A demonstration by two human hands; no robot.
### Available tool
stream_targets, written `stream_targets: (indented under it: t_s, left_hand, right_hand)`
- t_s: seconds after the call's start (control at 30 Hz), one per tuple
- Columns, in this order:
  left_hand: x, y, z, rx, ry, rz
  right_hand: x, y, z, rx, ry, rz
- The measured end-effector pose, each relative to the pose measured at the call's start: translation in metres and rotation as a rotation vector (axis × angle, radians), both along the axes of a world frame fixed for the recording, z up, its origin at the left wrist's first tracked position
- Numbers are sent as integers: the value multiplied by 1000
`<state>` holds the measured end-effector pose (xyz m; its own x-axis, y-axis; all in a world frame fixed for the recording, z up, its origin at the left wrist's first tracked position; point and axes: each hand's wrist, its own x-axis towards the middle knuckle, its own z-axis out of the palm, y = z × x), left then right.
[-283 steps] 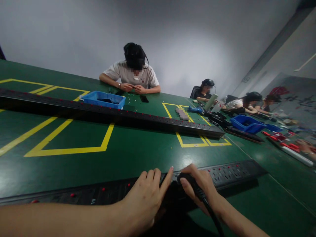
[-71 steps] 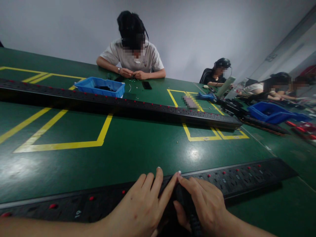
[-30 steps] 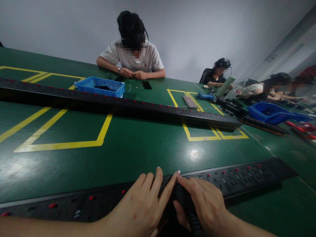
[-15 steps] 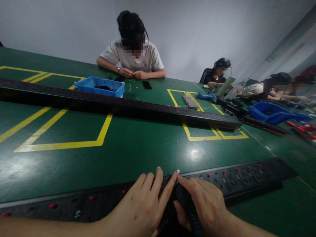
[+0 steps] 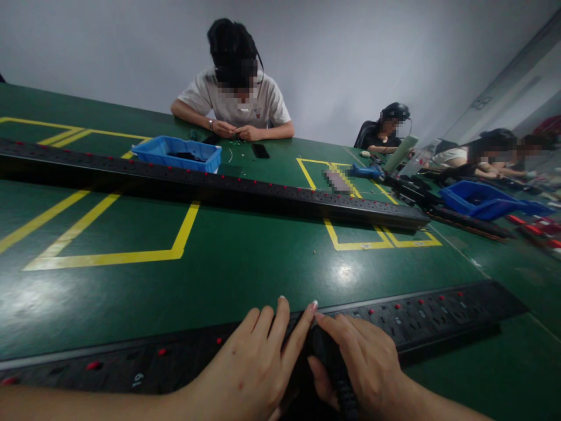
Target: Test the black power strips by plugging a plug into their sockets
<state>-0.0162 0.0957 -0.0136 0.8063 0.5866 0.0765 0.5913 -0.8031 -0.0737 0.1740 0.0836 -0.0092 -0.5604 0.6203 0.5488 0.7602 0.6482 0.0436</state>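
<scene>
Strip (image 5: pixel 425 318): black, lying from 8 to 4 o'clock in my view, under both hands, on the green table (image 5: pixel 263 257). From my remote post I read the placing as deliberate: long side toward the wearer, socketed face up, so both hands reach it.

Far strip (image 5: pixel 219 187): 9 to 3 o'clock, well apart; probably set back to leave the forearms room. It crosses the yellow tape (image 5: pixel 127 258), whose boxes seem not to govern its position.

Co-worker (image 5: pixel 239 99): 11 o'clock, head bent. Blue bin (image 5: pixel 482 204): 3 o'clock. Blue tray (image 5: pixel 162 155): 10 o'clock, just behind the far strip, dark pieces inside; likely placed for the co-worker's reach.

Left hand (image 5: pixel 252 356): between 6 and 7 o'clock, laid across the strip, index stretched toward the other hand. I judge it braces. Underside hidden; cannot tell whether it grips anything.

Right hand (image 5: pixel 366 351): 5 o'clock, narrow, curled round a black plug (image 5: pixel 324 351), thumb opposing the fingers, presumably for control. Plug's front end hidden: seated or apart, I cannot tell. Ribbed cord (image 5: pixel 347 397) runs off at 5 o'clock.

Red buttons (image 5: pixel 162 352): dotted along the strip, both sides of the hands.
</scene>
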Motion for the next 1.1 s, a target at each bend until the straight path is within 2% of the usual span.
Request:
stream_targets:
  t_s: [0.83,1.0,1.1]
  left_hand:
    - [0,2,9,-42,42,-15]
    - [3,1,7,-36,38,30]
    - [2,1,6,-26,26,7]
  right_hand:
    - [0,1,0,-10,14,2]
    - [-1,0,0,1,2,7]
    - [-1,0,1,2,0,-8]
